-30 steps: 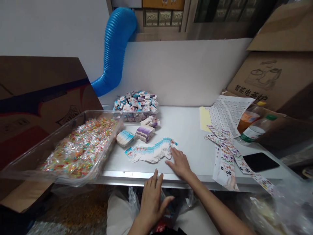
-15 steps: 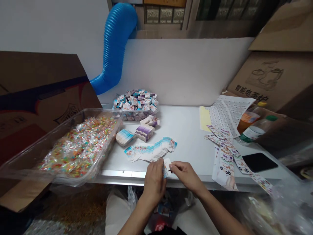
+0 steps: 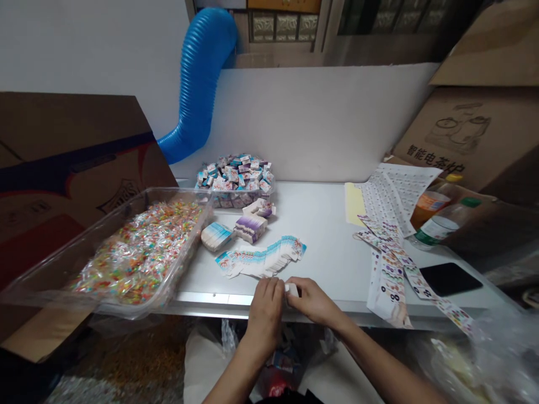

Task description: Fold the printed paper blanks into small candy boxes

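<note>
At the table's front edge, my left hand (image 3: 268,306) and my right hand (image 3: 312,300) come together around a small white card box (image 3: 291,290). Fingers of both hands are closed on it, and most of the box is hidden behind them. Just beyond lies a fanned row of flat blue-and-white printed cartons (image 3: 263,257). Behind that row are a stack of blue-and-white cartons (image 3: 216,235) and a stack of purple-and-white cartons (image 3: 250,227). A clear tub (image 3: 236,197) heaped with small folded boxes stands further back.
To the left, a clear plastic tray (image 3: 145,307) holds many small colourful wrapped pieces beside a large cardboard box (image 3: 76,151). Printed sticker strips (image 3: 389,292), a black phone (image 3: 450,279) and bottles (image 3: 438,227) are on the right. A blue duct (image 3: 202,78) hangs behind.
The small card box has turned from its flat printed face to a narrow white side. My right hand has moved in closer to my left, and the dark thing at its fingertips no longer shows.
</note>
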{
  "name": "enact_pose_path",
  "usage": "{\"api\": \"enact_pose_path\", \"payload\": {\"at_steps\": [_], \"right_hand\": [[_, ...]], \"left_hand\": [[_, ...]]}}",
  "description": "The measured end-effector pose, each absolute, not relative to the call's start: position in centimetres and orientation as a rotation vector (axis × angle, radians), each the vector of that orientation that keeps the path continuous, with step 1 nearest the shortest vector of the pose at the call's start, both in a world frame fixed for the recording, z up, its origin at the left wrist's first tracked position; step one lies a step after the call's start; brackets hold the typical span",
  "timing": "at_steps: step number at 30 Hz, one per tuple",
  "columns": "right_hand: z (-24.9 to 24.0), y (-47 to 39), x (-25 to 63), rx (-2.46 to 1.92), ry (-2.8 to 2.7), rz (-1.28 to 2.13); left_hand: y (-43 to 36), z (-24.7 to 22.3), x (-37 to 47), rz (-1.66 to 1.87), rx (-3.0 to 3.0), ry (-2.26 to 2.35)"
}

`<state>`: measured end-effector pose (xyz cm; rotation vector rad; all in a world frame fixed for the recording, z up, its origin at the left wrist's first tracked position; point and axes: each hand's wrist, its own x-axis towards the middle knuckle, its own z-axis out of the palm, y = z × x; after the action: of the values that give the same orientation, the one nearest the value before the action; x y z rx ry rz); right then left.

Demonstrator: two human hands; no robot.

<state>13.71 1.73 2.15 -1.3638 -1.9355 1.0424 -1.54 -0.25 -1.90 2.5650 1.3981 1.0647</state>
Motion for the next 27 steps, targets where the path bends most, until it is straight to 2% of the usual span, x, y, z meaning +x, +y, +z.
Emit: {"api": "enact_pose_path", "payload": {"at_steps": [10, 21, 27], "right_hand": [[2.6, 2.5, 14.1, -1.331, -2.019, 1.12], [3.4, 2.5, 14.8, -1.365, -2.071, 1.018], [3.9, 2.2, 14.9, -1.285, -1.866, 1.225]], "left_hand": [[-1.3, -1.9, -2.0, 0.971, 2.348, 1.248], [-2.1, -1.8, -1.0, 1.123, 2.199, 1.186], [-2.0, -2.5, -0.6, 1.342, 2.178, 1.295]]}}
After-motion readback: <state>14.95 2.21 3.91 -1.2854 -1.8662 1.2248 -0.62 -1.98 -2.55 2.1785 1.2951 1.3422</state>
